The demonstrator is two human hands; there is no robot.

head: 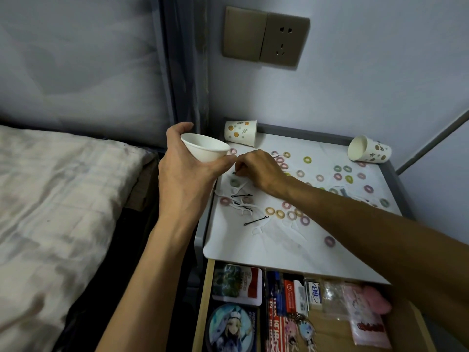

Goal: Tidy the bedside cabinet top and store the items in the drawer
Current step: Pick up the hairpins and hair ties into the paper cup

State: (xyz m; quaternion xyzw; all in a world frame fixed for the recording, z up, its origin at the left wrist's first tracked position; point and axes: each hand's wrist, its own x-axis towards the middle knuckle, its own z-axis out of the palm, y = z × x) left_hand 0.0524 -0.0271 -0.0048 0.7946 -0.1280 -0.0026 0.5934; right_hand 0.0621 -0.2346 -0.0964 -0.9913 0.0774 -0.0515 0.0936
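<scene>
Head view of the bedside cabinet top [279, 245], a white surface with a raised grey rim, and the open drawer [203, 301] below its near edge. The left hand [182, 179] grips a plain white paper cup [206, 148], fingers and thumb curled round its wall, mouth tilted up and toward the camera, held above the cabinet's left rear corner. The right hand [256, 168] reaches across from the right, knuckles up, its fingertips closed in a pinch on one end of a black hairpin [234, 173] just below the cup, at the surface on the left side. The task items lie scattered on the top: many small coloured hair rings [307, 160] across the middle and right; three more loose hairpins [256, 220] and several white floss picks [243, 210] on the left half. Two patterned paper cups lie on their sides at the back: one [241, 132] at the left rear corner, the other [369, 149] at the right rear with its mouth facing left. The drawer holds printed cards, an eraser [314, 293], cartoon keychains [302, 329] and a pink packet [365, 318]. A bed [50, 199] lies to the left; a wall socket [265, 38] is mounted above the cabinet.
</scene>
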